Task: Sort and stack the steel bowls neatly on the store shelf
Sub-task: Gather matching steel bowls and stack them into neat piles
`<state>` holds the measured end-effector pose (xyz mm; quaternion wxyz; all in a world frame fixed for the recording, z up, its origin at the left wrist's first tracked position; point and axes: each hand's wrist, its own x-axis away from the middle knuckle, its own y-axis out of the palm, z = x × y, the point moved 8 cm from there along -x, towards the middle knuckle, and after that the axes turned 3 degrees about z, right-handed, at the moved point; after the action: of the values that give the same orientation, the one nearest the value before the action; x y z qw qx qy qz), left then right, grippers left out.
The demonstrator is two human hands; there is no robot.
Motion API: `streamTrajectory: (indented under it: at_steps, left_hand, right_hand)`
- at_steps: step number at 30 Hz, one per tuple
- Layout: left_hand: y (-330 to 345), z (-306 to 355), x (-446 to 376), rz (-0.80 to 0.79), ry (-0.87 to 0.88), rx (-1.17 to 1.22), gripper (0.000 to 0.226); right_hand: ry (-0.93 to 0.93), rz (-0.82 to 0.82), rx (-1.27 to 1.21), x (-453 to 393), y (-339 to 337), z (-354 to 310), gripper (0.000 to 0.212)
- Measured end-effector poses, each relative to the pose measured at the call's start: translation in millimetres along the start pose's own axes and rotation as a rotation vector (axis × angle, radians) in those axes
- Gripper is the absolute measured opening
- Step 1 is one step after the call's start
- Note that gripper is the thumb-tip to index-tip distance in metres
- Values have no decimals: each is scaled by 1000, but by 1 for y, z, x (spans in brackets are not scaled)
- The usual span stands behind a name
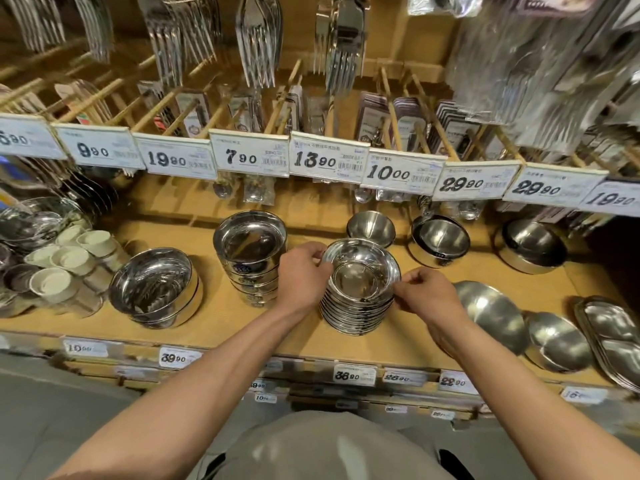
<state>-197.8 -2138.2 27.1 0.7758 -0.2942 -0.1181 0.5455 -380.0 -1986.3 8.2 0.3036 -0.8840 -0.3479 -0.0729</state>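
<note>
A stack of several shallow steel bowls (360, 289) stands on the wooden shelf (242, 327) at centre. My left hand (303, 275) grips the left rim of the top bowl with curled fingers. My right hand (427, 294) pinches its right rim. Left of this stack rises a taller stack of straight-sided steel bowls (251, 254). Further left sit wide steel bowls (156, 287) nested together. Behind stand a small steel bowl (371, 228) and two deeper steel bowls (440, 242) (531, 245).
Flat steel dishes (493, 315) and divided trays (613, 337) lie at the right. White cups (69, 261) crowd the left end. Price tags (249, 157) hang on a rail above, with packaged cutlery and forks overhead. Shelf-edge labels (353, 375) line the front.
</note>
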Motion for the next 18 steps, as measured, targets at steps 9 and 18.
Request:
streamTrajectory:
  at_steps: [9,18]
  left_hand:
    - [-1,-1,0,36,-47,0,19]
    - [3,-17,18,65,-145,63,22]
  right_hand:
    - [-19,-47,-55,-4,5,8,10]
    - [-26,-121,-100,-13,4,18,9]
